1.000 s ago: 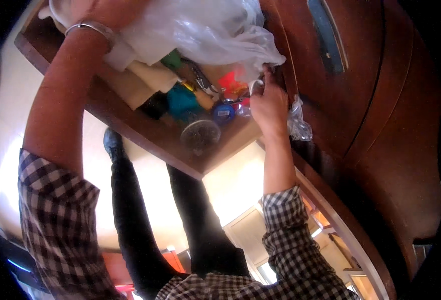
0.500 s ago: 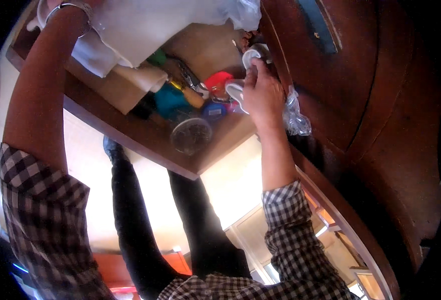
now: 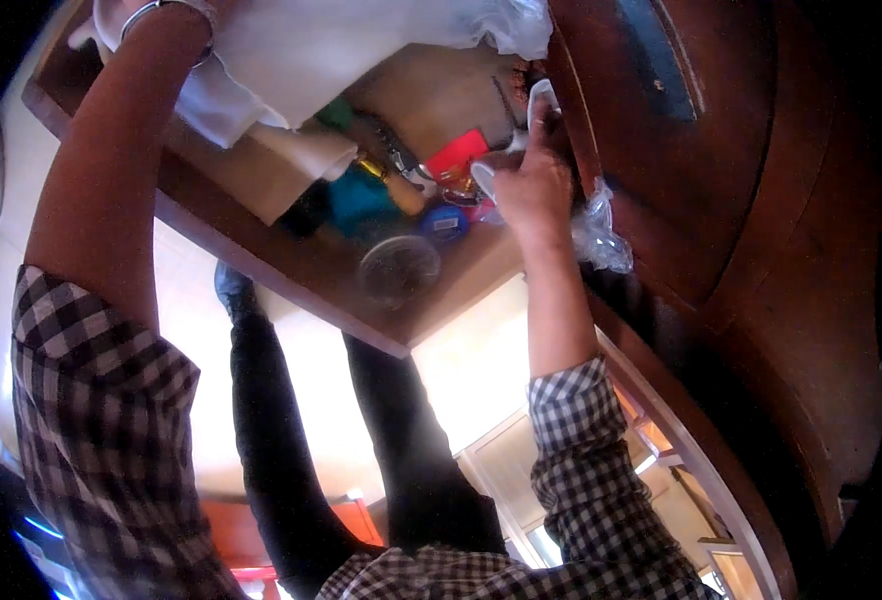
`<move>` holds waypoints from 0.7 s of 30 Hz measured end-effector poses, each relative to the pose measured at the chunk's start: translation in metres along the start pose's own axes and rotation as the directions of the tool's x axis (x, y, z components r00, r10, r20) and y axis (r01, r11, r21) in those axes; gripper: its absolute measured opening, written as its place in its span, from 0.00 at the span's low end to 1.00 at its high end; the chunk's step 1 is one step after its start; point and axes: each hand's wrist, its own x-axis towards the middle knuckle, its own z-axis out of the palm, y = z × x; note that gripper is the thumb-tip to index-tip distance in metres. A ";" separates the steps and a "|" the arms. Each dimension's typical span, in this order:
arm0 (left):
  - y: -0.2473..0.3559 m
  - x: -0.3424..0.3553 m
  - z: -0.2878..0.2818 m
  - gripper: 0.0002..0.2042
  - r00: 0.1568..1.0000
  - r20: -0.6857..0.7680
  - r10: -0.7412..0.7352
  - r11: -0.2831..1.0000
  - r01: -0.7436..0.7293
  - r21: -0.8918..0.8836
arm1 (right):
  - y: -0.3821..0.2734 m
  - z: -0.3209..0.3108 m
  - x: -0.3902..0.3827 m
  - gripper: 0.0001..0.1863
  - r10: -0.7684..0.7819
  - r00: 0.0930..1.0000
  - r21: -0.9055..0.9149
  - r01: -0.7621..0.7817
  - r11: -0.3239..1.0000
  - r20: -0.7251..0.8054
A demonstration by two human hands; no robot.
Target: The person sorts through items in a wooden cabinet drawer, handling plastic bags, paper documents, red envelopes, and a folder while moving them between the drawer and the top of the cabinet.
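My left hand point(image 3: 204, 10) is at the top edge, beside a pale white sheet point(image 3: 311, 50) lying across the drawer; its fingers are mostly cut off. My right hand point(image 3: 536, 190) is inside the drawer's right side, closed around white pieces with rounded rims point(image 3: 483, 178), whose kind I cannot make out. Left of that hand lie a red flat thing point(image 3: 458, 153), a blue round lid point(image 3: 445, 222), a tool with a wooden handle point(image 3: 403, 193), teal material point(image 3: 359, 198) and a clear round container point(image 3: 399, 270).
The open wooden drawer point(image 3: 271, 258) has a raised front edge above my legs point(image 3: 401, 430). Crumpled clear plastic point(image 3: 603, 232) hangs by its right side. Dark brown wooden furniture point(image 3: 701, 190) rises at the right. An orange-red piece of furniture point(image 3: 231, 535) stands below.
My right hand has turned slightly and tipped the white pieces, so less of them shows. The view has shifted a little; the drawer's contents appear slightly farther right.
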 end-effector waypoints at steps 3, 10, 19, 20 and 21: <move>0.001 0.000 0.002 0.11 1.000 -0.002 0.005 1.000 -0.005 -0.003 | -0.001 -0.001 0.002 0.50 0.131 0.991 0.057 -0.131 0.990 0.017; 0.006 0.004 0.003 0.10 1.000 0.006 0.018 1.000 -0.018 -0.004 | 0.016 0.011 0.004 0.39 -0.056 0.949 0.164 0.111 0.980 -0.310; 0.004 0.008 0.008 0.10 1.000 -0.009 0.024 1.000 -0.024 0.008 | -0.041 0.014 0.038 0.30 -0.499 0.704 -0.149 0.499 0.854 -0.505; 0.007 0.007 0.006 0.10 1.000 -0.011 0.024 1.000 -0.024 -0.003 | -0.038 0.012 0.047 0.26 -0.495 0.717 -0.049 0.545 0.837 -0.491; 0.010 0.006 0.005 0.10 1.000 -0.015 0.025 1.000 -0.026 -0.018 | -0.035 0.009 0.054 0.21 -0.494 0.728 0.048 0.582 0.812 -0.475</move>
